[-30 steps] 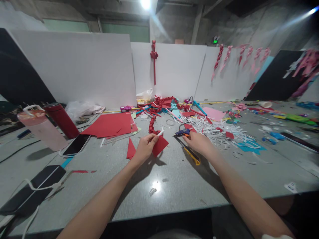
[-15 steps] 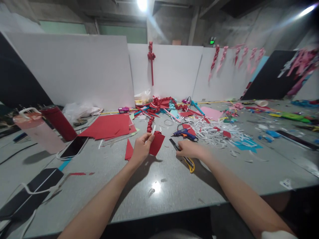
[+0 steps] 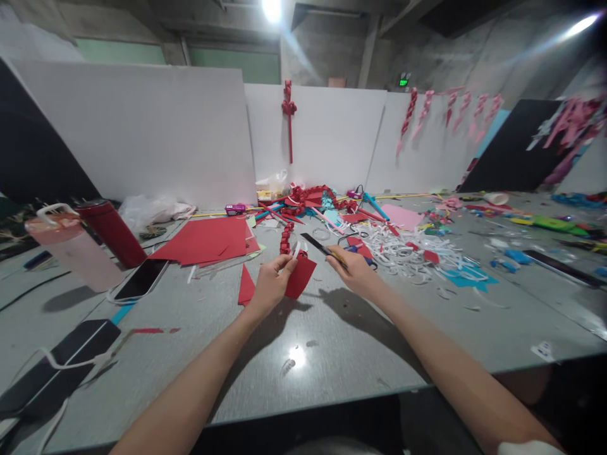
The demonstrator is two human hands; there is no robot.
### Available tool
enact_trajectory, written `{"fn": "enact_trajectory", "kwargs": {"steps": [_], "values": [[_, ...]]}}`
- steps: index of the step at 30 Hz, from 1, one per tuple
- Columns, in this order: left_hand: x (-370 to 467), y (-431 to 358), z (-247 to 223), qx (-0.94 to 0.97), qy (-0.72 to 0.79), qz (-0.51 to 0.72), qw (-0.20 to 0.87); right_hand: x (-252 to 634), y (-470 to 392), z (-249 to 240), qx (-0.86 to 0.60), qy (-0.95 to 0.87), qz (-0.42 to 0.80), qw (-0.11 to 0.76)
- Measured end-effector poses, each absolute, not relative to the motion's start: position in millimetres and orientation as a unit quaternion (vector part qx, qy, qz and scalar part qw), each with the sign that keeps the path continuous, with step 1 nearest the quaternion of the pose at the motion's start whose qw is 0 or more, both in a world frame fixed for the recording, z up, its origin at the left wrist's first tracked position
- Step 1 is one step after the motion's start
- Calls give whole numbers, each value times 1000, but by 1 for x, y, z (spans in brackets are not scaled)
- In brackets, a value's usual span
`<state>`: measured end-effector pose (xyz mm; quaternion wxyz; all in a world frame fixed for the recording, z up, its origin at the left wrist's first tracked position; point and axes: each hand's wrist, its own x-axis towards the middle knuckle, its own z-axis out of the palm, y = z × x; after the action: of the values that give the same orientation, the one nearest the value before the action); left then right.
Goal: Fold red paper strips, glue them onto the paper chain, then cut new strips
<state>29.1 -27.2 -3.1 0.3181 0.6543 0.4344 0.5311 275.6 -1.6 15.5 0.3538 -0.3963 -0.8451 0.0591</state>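
From the camera on my head, looking forward and down: I have both arms stretched over a grey, cluttered surface (image 3: 360,354). My left grip (image 3: 275,278) is pinched, thumb against fingers, on a red paper piece (image 3: 301,279) and a narrow white strip (image 3: 296,248). The red piece is held up near the middle of the view, tilted, its free part spreading to the right of my fingers; the strip points upward above it. My right grip (image 3: 355,270) is closed around a utility knife (image 3: 323,249), whose dark front end slants up and left toward the strip, apart from it.

Just behind my left grip is a red folded-paper chain (image 3: 285,237). Beside that grip, on its left, lies a red paper triangle (image 3: 245,285). Farther left are large red sheets (image 3: 203,239), a dark-screened phone (image 3: 141,281), a red bottle (image 3: 114,234) and a pink bottle (image 3: 76,253). Right of my right grip spreads a heap of white paper shreds (image 3: 403,253), with blue paper (image 3: 472,277) at its near right edge. Beyond, a red paper ornament (image 3: 288,114) hangs on a white panel (image 3: 336,139).
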Motion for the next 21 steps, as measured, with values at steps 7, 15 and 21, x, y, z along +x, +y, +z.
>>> {"fn": "enact_trajectory", "kwargs": {"steps": [7, 15, 21], "values": [[31, -30, -1, 672, 431, 520, 303, 263, -12, 10, -343, -872, 55, 344], [30, -30, -2, 689, 434, 511, 277, 265, -12, 8, -330, -879, 38, 341], [30, -30, -3, 693, 430, 508, 279, 265, -13, 9, -320, -884, 34, 338]]}}
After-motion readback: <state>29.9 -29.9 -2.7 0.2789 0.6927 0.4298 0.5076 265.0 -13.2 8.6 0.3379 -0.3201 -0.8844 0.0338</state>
